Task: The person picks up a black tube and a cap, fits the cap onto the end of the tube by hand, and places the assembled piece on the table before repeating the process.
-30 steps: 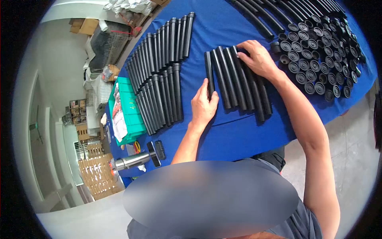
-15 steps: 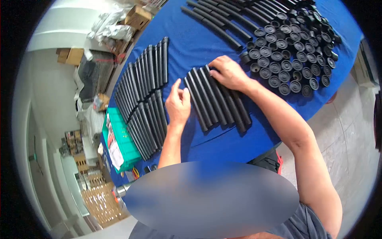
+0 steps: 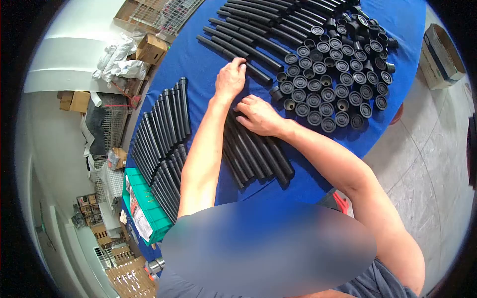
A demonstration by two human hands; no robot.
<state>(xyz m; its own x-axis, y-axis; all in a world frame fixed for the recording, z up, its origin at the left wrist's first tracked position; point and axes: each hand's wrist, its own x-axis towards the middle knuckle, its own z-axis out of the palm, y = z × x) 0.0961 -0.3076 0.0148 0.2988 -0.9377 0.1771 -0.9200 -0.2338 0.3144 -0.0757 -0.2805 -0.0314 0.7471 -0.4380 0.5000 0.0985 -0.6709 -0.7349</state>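
My left hand [image 3: 230, 80] reaches to the far side of the blue table, its curled fingers closed at the end of a black tube [image 3: 258, 74]. Just below, my right hand [image 3: 259, 117] bends its fingers over the upper ends of a row of black tubes [image 3: 253, 156] lying side by side. The hand hides those ends. Right of the hands is a large cluster of round black caps [image 3: 328, 94], most with ringed faces upward. To the left, capped black tubes [image 3: 161, 121] lie in two overlapping rows.
More black tubes [image 3: 253, 20] lie at the table's far side. A green crate [image 3: 144, 206] stands at the left edge of the blue cloth [image 3: 203, 64]. A cardboard box [image 3: 439, 59] is on the floor at right. Shelves and cartons [image 3: 151, 48] line the left.
My left hand has moved from beside the near row of tubes to a tube farther away. My right hand stays at the near row's upper ends. The view has shifted.
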